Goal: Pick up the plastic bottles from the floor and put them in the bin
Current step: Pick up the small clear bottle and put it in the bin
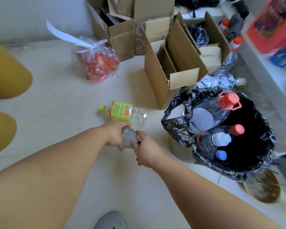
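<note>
Grey and blurred at the bottom edge, a shoe [110,220] marks where the person stands, bent over the floor [56,100] with both bare forearms reaching forward.

Between the hands sits a clear bottle [130,138], seen end-on so that its round base faces the camera. The left hand [116,134] wraps it from the far side, fingers curled shut over the body. The right hand [147,150] presses in from the near right, its thumb and fingers closed on the bottle's lower part. Two hands on one light bottle suggests steadying or passing it over, since the bin lies on the right-hand side. Whether the bottle touches the floor cannot be told.

Just beyond the left hand, a green-capped bottle [124,113] with a green label lies on its side on the floor, cap pointing left. It is not yet picked up and looks like the next one to take.

To the right stands the bin [177,129], lined with a black bag whose rim is folded out over the edge to keep the mouth open. Several bottles rest inside, caps up, among them a large one with a red cap [229,100]. Room remains at the dark right side, so the held bottle probably fits there.

Open cardboard boxes [157,76] stand behind the bin, and a tied clear bag [96,63] of red things sits further left, both apart from the work.
</note>
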